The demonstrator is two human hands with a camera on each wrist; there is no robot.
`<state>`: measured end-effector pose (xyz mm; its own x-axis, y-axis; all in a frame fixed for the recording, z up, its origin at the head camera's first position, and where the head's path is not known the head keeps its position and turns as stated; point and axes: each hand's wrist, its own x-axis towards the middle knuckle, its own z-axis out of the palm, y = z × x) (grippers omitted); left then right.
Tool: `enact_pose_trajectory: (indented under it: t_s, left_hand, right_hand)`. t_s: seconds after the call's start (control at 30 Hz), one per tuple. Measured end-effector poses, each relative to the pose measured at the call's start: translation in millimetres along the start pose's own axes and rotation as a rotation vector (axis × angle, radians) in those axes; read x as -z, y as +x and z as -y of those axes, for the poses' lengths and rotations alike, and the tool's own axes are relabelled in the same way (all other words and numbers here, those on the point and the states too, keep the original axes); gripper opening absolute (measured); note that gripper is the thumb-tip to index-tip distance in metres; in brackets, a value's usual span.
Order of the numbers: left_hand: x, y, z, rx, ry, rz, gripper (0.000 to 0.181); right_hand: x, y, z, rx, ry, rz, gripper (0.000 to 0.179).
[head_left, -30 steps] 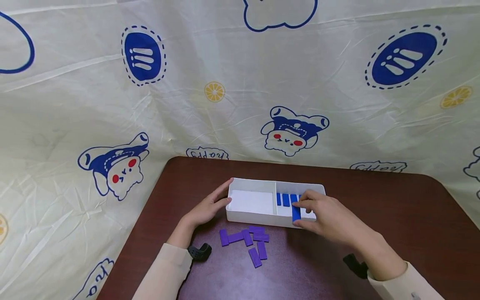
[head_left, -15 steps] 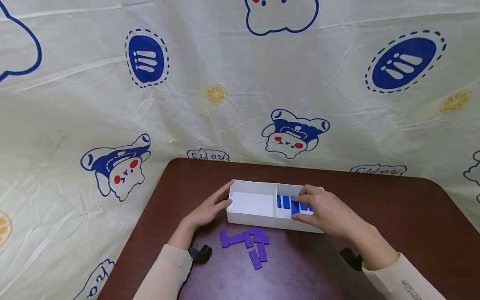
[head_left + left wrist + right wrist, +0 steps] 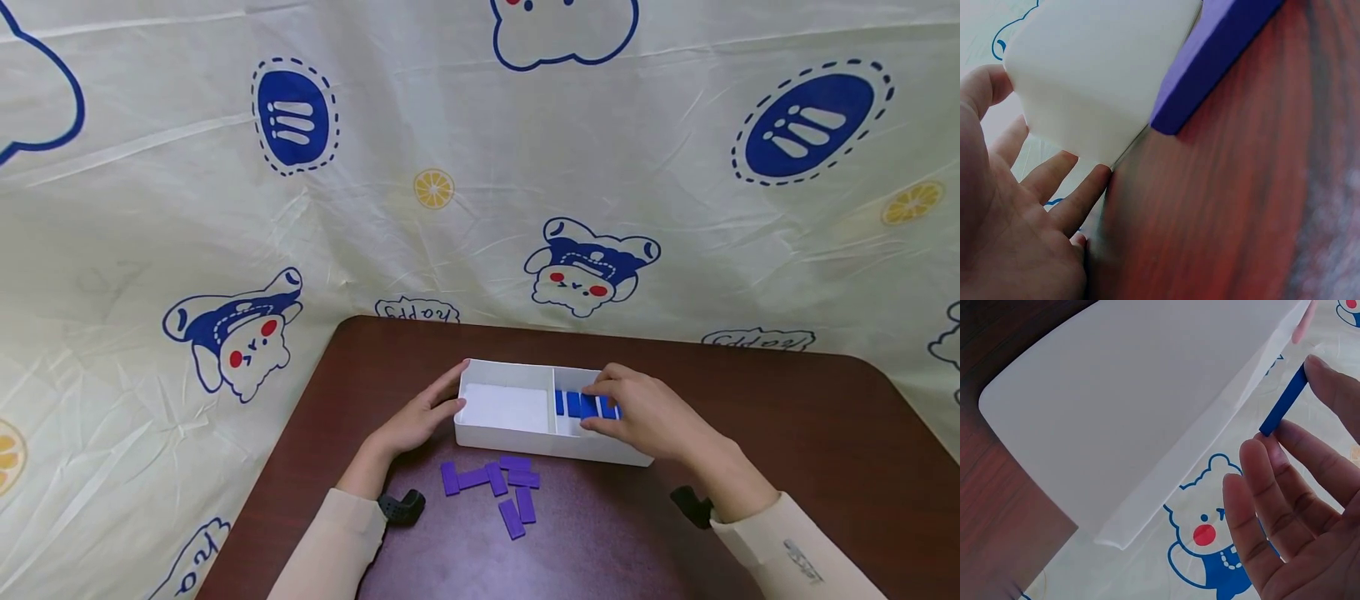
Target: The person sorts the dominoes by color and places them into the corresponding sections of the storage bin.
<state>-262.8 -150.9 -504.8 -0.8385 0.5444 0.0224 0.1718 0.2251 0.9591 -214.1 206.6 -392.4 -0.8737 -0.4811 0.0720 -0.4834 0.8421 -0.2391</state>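
A white two-compartment box [image 3: 510, 438] stands on the table. My left hand [image 3: 420, 423] touches its left end with thumb and fingers extended; the left wrist view shows the fingertips against the box's outer wall. Over the right compartment, my right hand [image 3: 651, 418] pinches a blue rectangular tile [image 3: 1284, 400] between thumb and fingers. Several more blue tiles [image 3: 573, 405] lie in a row in that compartment, partly hidden by the right hand. The left compartment [image 3: 504, 407] holds nothing visible.
Several purple tiles [image 3: 512, 518] lie loosely on the brown table [image 3: 585, 533], in front of the box. A printed cloth [image 3: 480, 258] hangs behind the table's far edge. A black wrist strap [image 3: 402, 507] sits at the left cuff.
My right hand has moved slightly left and lowered the blue tile from the box's front rim into the row in the right compartment. The left hand stays at the left end.
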Motion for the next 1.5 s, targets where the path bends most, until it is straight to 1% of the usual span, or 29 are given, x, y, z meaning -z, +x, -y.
enact_pose_trajectory:
  t_s: [0.17, 0.37, 0.63, 0.8, 0.93, 1.5]
  left_hand:
    - [0.1, 0.2, -1.0, 0.008, 0.014, -0.005, 0.066]
    - [0.5, -0.9, -1.4, 0.018, 0.030, -0.011, 0.065]
    - [0.5, -0.5, 0.1, 0.013, 0.021, -0.009, 0.066]
    - [0.5, -0.7, -0.3, 0.012, 0.020, -0.010, 0.066]
    - [0.4, -0.1, 0.5, 0.011, 0.018, -0.010, 0.066]
    - [0.9, 0.6, 1.1, 0.022, 0.028, -0.020, 0.065]
  right_hand:
    - [-2.9, 4.0, -2.2, -0.018, 0.021, 0.010, 0.047]
    - [-8.2, 9.3, -3.6, -0.028, 0.013, 0.018, 0.048]
    - [-15.6, 15.8, -4.0, -0.058, 0.035, 0.025, 0.047]
    - [-19.4, 19.9, -4.7, -0.065, 0.051, 0.047, 0.046]
    - [-22.5, 22.4, -4.5, -0.067, 0.058, 0.065, 0.046]
    - [-33.8, 34.4, -6.6, -0.052, 0.018, 0.120, 0.043]
